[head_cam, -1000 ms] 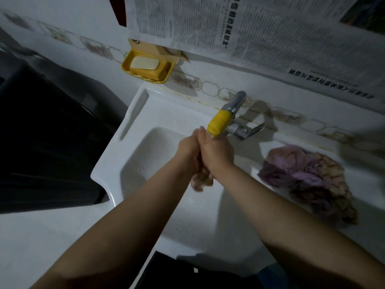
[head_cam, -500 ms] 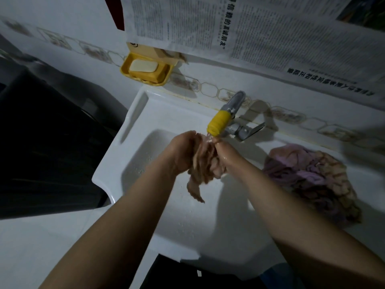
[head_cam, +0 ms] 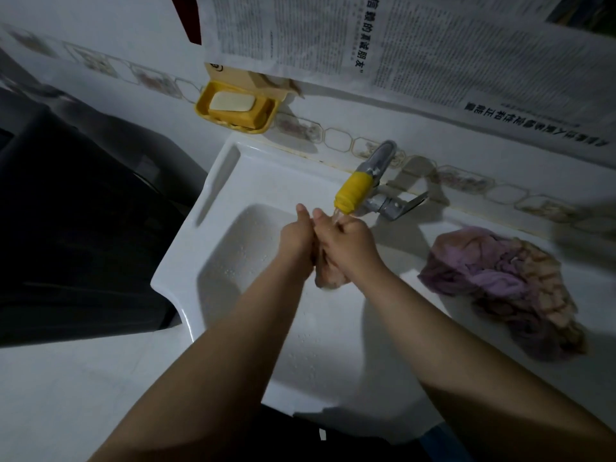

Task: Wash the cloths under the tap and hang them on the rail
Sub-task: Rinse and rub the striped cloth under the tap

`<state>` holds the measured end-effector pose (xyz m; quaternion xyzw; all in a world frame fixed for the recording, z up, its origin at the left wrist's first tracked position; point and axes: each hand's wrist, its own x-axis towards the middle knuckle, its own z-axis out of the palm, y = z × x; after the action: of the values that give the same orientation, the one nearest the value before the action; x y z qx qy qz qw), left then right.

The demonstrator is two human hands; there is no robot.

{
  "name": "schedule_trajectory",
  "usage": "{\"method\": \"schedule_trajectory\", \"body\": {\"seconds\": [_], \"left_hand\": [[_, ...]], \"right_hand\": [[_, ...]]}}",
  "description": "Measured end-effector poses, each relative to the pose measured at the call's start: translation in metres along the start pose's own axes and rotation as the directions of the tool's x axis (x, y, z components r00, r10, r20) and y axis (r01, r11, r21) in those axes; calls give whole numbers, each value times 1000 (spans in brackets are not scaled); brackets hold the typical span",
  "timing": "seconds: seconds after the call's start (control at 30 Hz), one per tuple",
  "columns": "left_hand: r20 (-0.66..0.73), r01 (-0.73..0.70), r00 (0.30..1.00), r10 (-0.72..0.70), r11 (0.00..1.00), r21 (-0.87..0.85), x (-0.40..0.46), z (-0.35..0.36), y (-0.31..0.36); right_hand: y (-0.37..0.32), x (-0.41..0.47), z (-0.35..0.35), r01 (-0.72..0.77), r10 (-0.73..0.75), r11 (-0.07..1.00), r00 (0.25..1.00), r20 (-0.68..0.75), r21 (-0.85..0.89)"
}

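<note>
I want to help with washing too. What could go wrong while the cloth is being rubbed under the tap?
Water from the yellow-tipped tap runs over both hands, left hand and right hand, so it may splash past the sink. The small cloth could slip down into the basin. The pile of cloths lies on the sink's ledge and might slide off.

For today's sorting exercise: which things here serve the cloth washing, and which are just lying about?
Part of the job: left hand and right hand gripping the small cloth; yellow-tipped tap; white sink; pile of purple and tan cloths.

Lying about: soap bar in yellow soap dish; newspaper on the wall.
</note>
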<state>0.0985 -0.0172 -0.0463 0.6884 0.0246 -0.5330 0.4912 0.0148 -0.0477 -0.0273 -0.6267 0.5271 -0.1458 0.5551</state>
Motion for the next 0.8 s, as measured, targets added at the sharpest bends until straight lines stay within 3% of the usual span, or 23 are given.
{"method": "schedule_trajectory", "body": {"seconds": [0.07,0.17,0.2,0.27,0.33,0.4,0.53,0.63,0.7,0.8], "left_hand": [[53,-1,999,0,1000,27,-12,19,-3],[-14,-1,1000,1,1000,-5,-15,35,-6],[-42,9,999,-10,1000,-16,-15,33,-4],[-39,20,999,-21,999,-30,-12,28,2],[-14,34,999,-35,998,-45,-10,25,0],[-20,69,997,-70,997,-34,-16,29,-1],[-38,9,999,-8,999,36,-13,24,-2],[-35,-7,999,8,999,33,-9,12,0],[82,31,996,-29,999,-26,-13,9,0],[258,-7,966,34,994,-107,-15,0,5]], "right_hand": [[0,9,1,1,-17,986,995,-93,-166],[4,24,-11,-38,5,986,981,-196,-165],[3,19,-12,-9,-18,990,981,-192,-140],[8,8,2,45,-83,967,987,-139,-252],[10,6,9,-9,-37,933,992,-120,-359],[8,17,-1,-86,37,939,988,-153,-333],[2,-1,-5,69,-101,973,985,-139,-219],[1,-17,5,165,-193,948,978,-79,-271],[6,1,-3,75,-97,968,992,-83,-238],[12,20,-17,-202,210,976,972,107,-79]]}}
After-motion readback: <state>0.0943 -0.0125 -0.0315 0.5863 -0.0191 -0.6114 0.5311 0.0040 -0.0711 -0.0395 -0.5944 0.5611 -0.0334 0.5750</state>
